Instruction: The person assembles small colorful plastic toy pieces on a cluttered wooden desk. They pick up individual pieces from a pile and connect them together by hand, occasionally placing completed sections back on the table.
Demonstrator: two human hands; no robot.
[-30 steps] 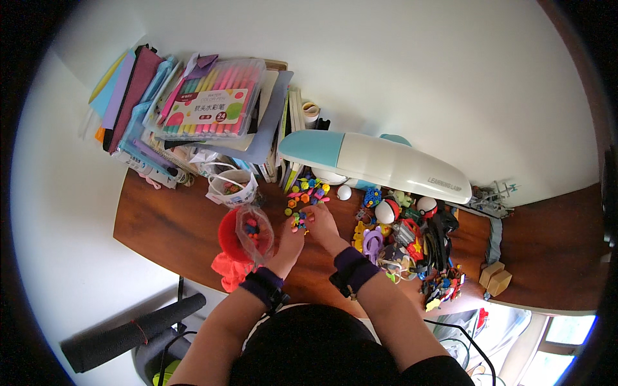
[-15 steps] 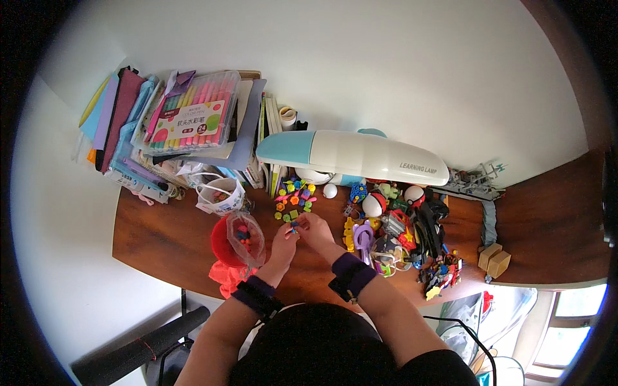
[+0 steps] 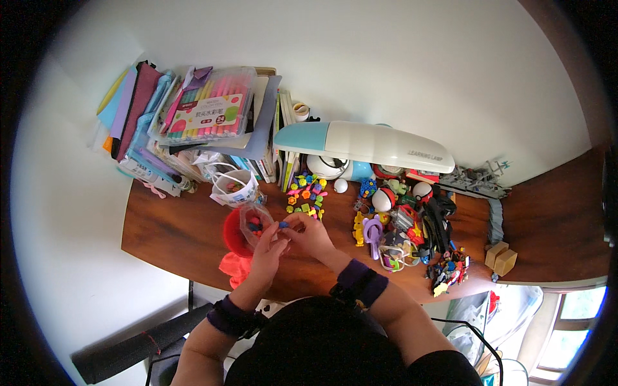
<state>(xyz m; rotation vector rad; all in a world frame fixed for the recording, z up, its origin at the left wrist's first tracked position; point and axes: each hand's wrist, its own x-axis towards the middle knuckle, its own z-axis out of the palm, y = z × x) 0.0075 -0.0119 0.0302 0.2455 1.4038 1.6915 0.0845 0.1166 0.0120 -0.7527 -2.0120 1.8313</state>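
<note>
My right hand [image 3: 310, 237] is closed in a pinch on a small blue plastic piece [image 3: 283, 224], just right of the bag's mouth. Close beside it, my left hand [image 3: 265, 252] has its thumb apart from its fingers, and the fingertips overlap the edge of a clear plastic bag [image 3: 259, 213]. That bag sits in a red bucket [image 3: 232, 233], with blue and red pieces [image 3: 255, 225] showing inside. Beyond the hands lie several small bright pieces [image 3: 308, 188] in yellow, green, pink and purple. The blue piece's exact shape is too small to make out.
A white paper bag [image 3: 237, 191] stands behind the bucket, and coral cloth [image 3: 235, 267] lies in front. Assorted toys [image 3: 412, 222] crowd the right side of the wooden desk [image 3: 174, 225]. A long lamp [image 3: 367, 145] and a pen case [image 3: 212, 106] are at the back.
Both hands have shifted left toward the bagged bucket with the blue piece. My left hand's thumb and fingers have come apart from it. The view has also shifted slightly.
</note>
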